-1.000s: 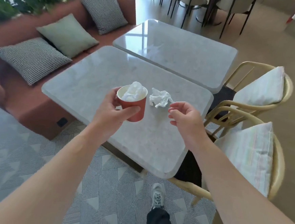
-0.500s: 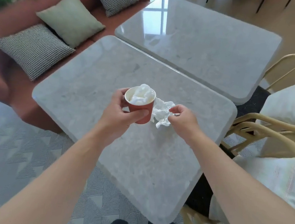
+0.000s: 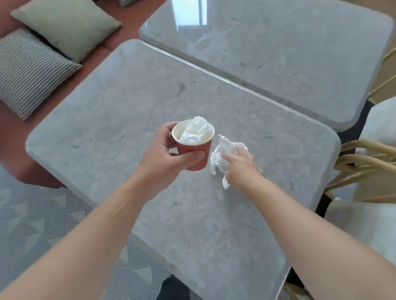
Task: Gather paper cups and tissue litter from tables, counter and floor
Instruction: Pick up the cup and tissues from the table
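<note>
My left hand (image 3: 165, 155) grips a red paper cup (image 3: 193, 150) just above the near grey marble table (image 3: 129, 111). A wad of white tissue (image 3: 195, 132) fills the cup. To its right a crumpled white tissue (image 3: 220, 157) hangs from the fingers of my right hand (image 3: 241, 168), which pinch it close beside the cup. Part of that tissue trails down below the hand, at or just above the tabletop.
A second marble table (image 3: 283, 45) butts against the far side. A red bench with green (image 3: 65, 16) and checked cushions (image 3: 21, 69) runs along the left. Wooden chairs (image 3: 376, 161) with pale cushions stand at the right. A patterned rug (image 3: 16, 218) covers the floor.
My right hand reached the loose tissue on the table, closed on it and now holds it beside the cup. I have leaned closer over the table. The left hand kept the cup.
</note>
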{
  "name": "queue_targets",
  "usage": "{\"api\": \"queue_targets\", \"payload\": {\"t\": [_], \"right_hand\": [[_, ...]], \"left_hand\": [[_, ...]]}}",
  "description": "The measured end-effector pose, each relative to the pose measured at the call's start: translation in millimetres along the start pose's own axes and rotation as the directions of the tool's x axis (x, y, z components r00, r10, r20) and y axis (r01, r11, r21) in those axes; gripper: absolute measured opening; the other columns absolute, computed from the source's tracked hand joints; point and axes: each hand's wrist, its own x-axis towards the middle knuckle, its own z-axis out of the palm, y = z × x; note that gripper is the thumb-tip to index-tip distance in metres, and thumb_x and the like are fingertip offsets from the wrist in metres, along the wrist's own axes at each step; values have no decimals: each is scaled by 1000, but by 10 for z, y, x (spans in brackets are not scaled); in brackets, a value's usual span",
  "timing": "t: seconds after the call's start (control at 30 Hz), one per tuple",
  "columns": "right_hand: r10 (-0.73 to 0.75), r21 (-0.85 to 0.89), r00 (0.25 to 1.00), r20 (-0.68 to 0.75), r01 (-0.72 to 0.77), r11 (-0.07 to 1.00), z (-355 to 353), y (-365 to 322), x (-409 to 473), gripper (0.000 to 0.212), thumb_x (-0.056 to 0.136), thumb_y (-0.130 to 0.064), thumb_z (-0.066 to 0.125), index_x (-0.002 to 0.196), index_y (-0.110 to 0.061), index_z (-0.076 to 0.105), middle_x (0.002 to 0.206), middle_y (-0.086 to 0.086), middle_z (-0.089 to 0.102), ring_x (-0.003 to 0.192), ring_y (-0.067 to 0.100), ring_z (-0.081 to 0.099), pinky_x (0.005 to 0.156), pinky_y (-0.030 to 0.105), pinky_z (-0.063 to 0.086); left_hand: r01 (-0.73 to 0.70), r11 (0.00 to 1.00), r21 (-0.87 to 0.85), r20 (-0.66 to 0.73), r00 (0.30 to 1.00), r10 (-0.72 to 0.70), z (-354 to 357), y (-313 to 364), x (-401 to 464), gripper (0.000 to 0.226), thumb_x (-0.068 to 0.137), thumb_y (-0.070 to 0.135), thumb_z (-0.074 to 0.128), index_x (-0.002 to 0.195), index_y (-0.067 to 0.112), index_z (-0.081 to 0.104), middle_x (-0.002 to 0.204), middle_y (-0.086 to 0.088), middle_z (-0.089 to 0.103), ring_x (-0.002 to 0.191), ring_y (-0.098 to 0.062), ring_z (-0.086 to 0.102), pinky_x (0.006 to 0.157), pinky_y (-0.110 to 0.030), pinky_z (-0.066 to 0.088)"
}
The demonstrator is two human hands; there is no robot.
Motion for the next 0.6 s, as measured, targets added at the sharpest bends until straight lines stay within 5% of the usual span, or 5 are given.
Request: {"api": "queue_targets", "payload": {"t": [0.23, 0.4, 0.6], "right_hand": [[42, -125, 999, 9, -40, 991, 259, -104, -84, 49, 83, -12, 64, 131, -21, 56, 132, 7, 47, 117, 31, 50, 91, 34, 49], [125, 69, 991, -53, -122, 990, 252, -233, -151, 16, 87, -12, 53, 91, -11, 68, 96, 8, 59, 84, 28, 56, 58, 25, 35], [115, 384, 898, -426, 64, 921, -245, -693, -311, 15, 84, -11, 58, 76, -6, 70, 81, 4, 53, 75, 24, 53, 64, 27, 35]], "left_hand": [[-8, 1000, 0, 89, 996, 8, -281, 113, 238, 67, 54, 30, 85, 116, 36, 58, 111, 11, 67, 98, 0, 63, 73, -15, 51], [-48, 999, 19, 143, 989, 44, -480, 257, 330, 69, 52, 37, 84, 116, 35, 58, 102, 22, 70, 96, 1, 64, 70, -14, 50], [-81, 996, 46, 198, 978, 71, -621, 363, 339, 69, 50, 38, 85, 114, 40, 58, 109, 12, 69, 88, -1, 68, 68, -15, 52]]}}
